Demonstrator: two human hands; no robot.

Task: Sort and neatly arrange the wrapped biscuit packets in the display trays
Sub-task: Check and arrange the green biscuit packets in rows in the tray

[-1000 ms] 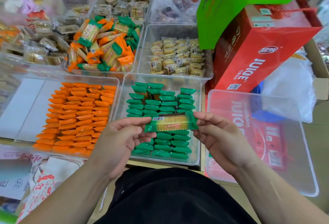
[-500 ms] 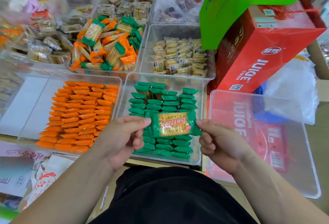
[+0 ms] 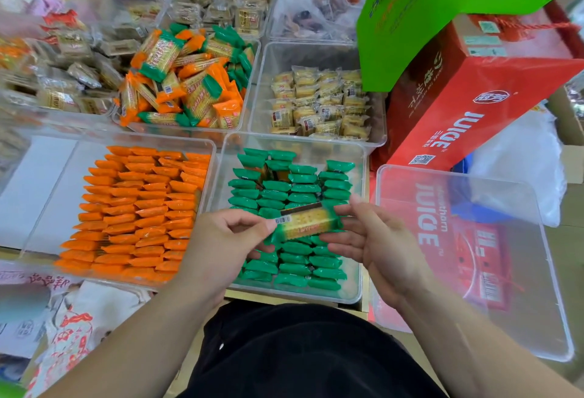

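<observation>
I hold one green biscuit packet (image 3: pixel 301 224) flat above the clear tray of green packets (image 3: pixel 363 157), barcode side up. My left hand (image 3: pixel 221 239) pinches its left end. My right hand (image 3: pixel 376 239) has its blurred fingertips round the right end. In that tray, green packets (image 3: pixel 303 189) stand in neat rows. To the left, a tray (image 3: pixel 215 151) holds orange packets (image 3: pixel 139 208) in rows. Behind, a tray (image 3: pixel 252 81) holds mixed orange and green packets (image 3: pixel 186 81) in a loose heap.
A tray of pale wrapped biscuits (image 3: pixel 319 103) sits behind the green tray. An empty clear tray (image 3: pixel 467 252) lies at the right on a red juice box. Another red JUICE box (image 3: pixel 467 107) and a green bag (image 3: pixel 442 12) stand at the back right. Trays of brown packets (image 3: pixel 72 81) fill the back left.
The packet has been turned over between both hands, from its printed face to its barcode side, and tilted a little. Both hands stayed above the green tray.
</observation>
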